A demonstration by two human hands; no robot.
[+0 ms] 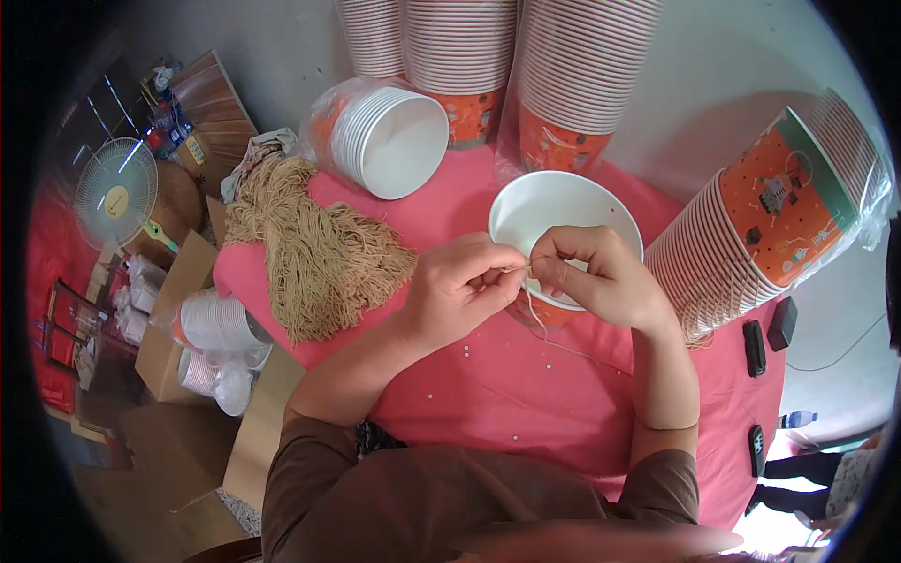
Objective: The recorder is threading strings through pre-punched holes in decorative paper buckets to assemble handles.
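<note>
My left hand [462, 286] and my right hand [601, 272] meet over the near rim of a single white paper bowl [549, 211] with an orange outside, standing on the pink tablecloth [526, 385]. Both hands pinch a thin tan string [535, 314] between thumb and fingers; its loose end trails down onto the cloth. A large bundle of the same tan string [314, 244] lies on the cloth to the left of my left hand.
Stacks of orange-and-white paper bowls: an open stack in plastic [394, 141] on its side, tall stacks [572, 75] behind, another lying stack [779, 225] at right. Black devices [754, 347] sit on the right table edge. Cardboard boxes with lids [211, 347] and a fan [117, 192] stand at left.
</note>
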